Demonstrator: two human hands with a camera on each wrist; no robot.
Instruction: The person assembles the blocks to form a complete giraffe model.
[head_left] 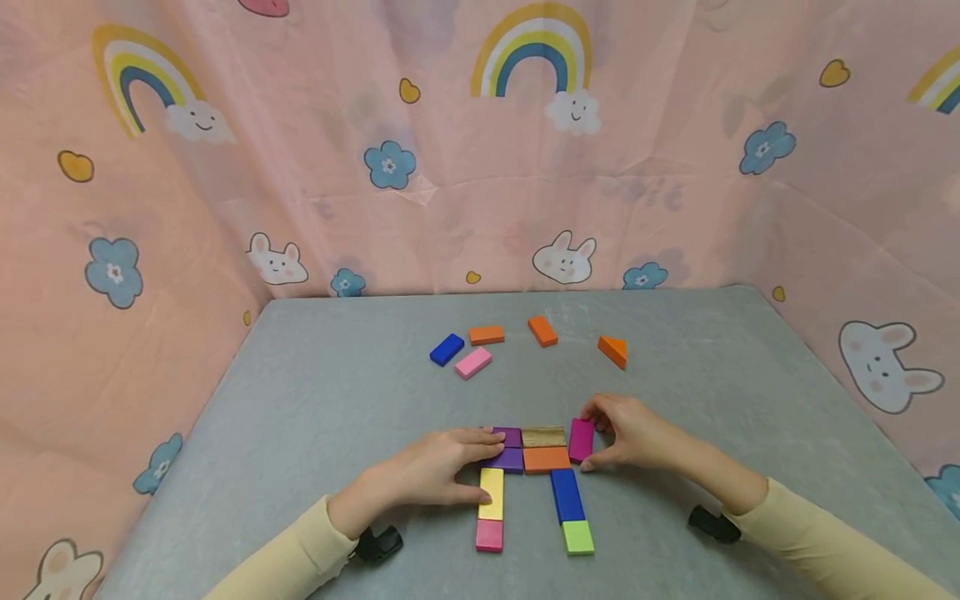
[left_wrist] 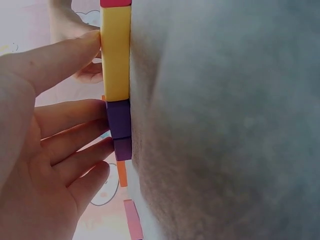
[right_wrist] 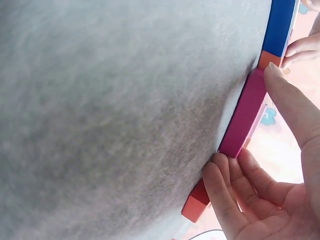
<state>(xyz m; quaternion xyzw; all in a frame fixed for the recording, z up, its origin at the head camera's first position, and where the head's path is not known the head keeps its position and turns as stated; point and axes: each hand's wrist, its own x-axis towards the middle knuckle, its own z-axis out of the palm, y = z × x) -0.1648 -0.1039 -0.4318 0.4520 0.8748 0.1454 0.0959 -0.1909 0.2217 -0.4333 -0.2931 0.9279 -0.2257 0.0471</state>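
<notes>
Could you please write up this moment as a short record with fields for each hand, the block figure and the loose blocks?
left hand: fingers straight, touching the purple blocks and yellow block
right hand: pinches the magenta block against the figure's right side
figure: wood block above orange block; blue block and green block form one leg
loose blocks: dark blue block, pink block, three orange pieces behind
surface: grey table
</notes>
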